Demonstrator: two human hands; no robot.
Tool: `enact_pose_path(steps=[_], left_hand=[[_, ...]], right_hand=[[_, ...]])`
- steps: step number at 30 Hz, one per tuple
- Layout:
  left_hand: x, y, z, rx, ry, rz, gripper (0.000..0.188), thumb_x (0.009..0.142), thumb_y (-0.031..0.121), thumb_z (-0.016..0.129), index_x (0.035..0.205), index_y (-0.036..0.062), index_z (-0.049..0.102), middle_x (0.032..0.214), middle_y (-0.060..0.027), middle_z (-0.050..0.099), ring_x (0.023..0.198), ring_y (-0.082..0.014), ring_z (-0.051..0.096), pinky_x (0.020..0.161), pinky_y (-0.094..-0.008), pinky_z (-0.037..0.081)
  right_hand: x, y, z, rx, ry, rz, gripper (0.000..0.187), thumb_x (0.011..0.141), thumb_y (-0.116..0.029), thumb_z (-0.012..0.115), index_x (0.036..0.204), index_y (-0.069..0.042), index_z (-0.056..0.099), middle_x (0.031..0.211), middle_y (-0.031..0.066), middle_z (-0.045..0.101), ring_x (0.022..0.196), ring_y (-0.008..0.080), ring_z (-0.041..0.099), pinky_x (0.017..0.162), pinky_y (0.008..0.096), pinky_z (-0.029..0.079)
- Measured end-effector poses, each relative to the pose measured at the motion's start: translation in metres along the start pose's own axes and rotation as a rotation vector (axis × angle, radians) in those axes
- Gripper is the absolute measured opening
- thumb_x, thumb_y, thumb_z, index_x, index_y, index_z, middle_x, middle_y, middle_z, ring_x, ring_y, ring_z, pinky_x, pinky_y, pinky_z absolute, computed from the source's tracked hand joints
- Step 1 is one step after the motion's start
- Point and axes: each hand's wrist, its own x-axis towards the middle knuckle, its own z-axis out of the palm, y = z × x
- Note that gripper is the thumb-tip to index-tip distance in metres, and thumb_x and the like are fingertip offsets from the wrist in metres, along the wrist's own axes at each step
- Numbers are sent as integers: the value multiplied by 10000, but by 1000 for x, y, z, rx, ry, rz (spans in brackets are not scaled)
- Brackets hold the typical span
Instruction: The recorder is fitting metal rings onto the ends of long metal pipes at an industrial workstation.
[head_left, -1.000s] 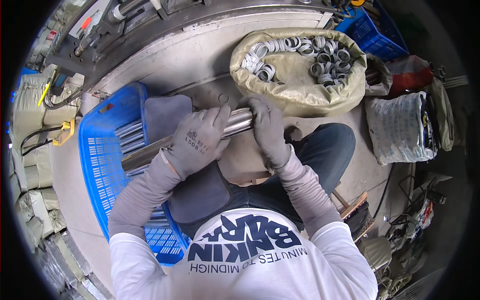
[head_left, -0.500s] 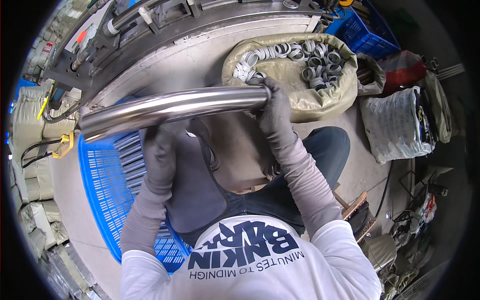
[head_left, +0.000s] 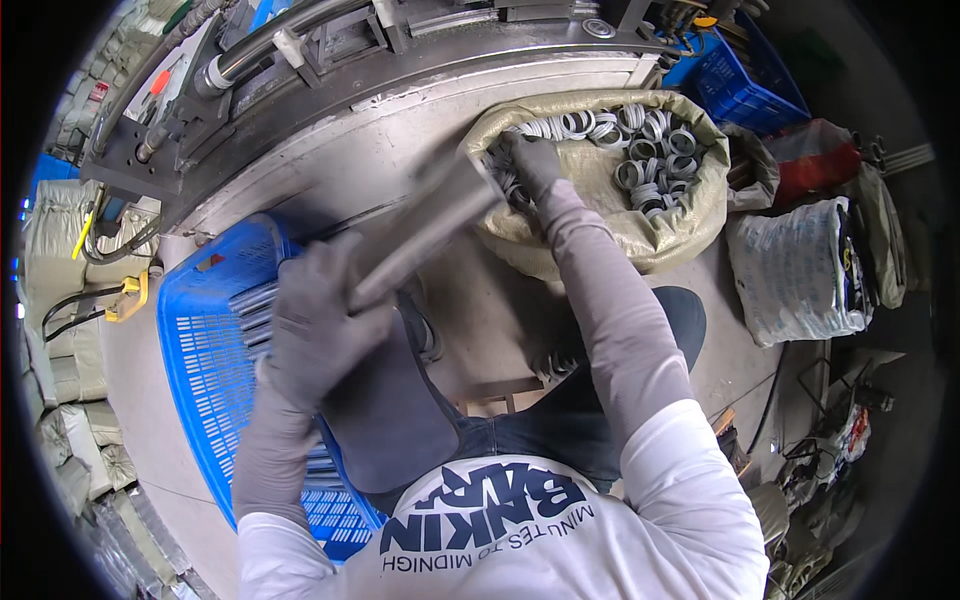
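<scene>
My left hand (head_left: pixel 325 320), in a grey glove, is closed around the lower end of a shiny metal tube (head_left: pixel 425 230). The tube is blurred and slants up to the right, its far end near the sack's left rim. My right hand (head_left: pixel 535 160), gloved too, reaches into the left part of an open woven sack (head_left: pixel 610 235). Pale grey rings (head_left: pixel 655 165) lie piled in that sack, and the fingers of this hand are hidden among them. Below my left forearm stands a blue plastic basket (head_left: pixel 205 380) with metal tubes (head_left: pixel 258 310) stacked in it.
A metal machine bench (head_left: pixel 420 75) runs across the far side. At the far right are a blue crate (head_left: pixel 740 85) and a stuffed white bag (head_left: pixel 790 270). A grey pad (head_left: pixel 390 400) covers my left thigh. Wrapped bundles (head_left: pixel 75 350) line the left edge.
My right hand has let go of the tube's right end and moved up into the sack of rings. The tube has swung from nearly level to a steep slant, held by my left hand.
</scene>
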Motion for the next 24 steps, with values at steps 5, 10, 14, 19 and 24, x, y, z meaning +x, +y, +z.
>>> enact_pose_path(steps=[5, 10, 14, 19, 24], left_hand=[[-8, -4, 40, 78, -87, -66, 582, 723, 221, 777, 1261, 40, 647, 1157, -193, 692, 1077, -391, 680, 919, -481, 521], [-8, -5, 43, 82, -77, -28, 575, 735, 234, 778, 1260, 40, 649, 1152, -189, 693, 1069, -387, 682, 922, -478, 526], [-13, -1, 43, 79, -40, 12, 568, 732, 238, 802, 1250, 56, 656, 1098, -180, 692, 1032, -386, 680, 892, -480, 529], [-24, 9, 41, 91, -12, 65, 567, 724, 270, 812, 1233, 78, 651, 990, -141, 665, 942, -349, 669, 821, -468, 518], [-31, 18, 35, 88, 13, 96, 524, 724, 232, 816, 1208, 93, 670, 963, -136, 652, 918, -358, 659, 814, -472, 511]], right_hand=[[16, 19, -6, 139, -39, -36, 406, 929, -339, 701, 1142, -2, 772, 1010, 195, 780, 942, 307, 734, 860, 392, 555], [-49, 20, -84, 582, -106, -104, 298, 968, -202, 656, 1162, 12, 729, 1001, 82, 746, 914, 197, 699, 851, 327, 548], [-125, 27, -111, 1235, -382, -245, 183, 1018, -202, 627, 1069, -36, 684, 1084, 111, 703, 1076, 238, 701, 1015, 486, 591], [-179, 24, -120, 1563, -661, -121, 418, 959, -208, 623, 1286, 50, 586, 1292, 212, 681, 1162, 353, 701, 1051, 554, 566], [-190, 17, -121, 1380, -662, -269, 534, 925, -246, 635, 1366, 43, 551, 1313, 223, 670, 1132, 303, 698, 1039, 441, 560]])
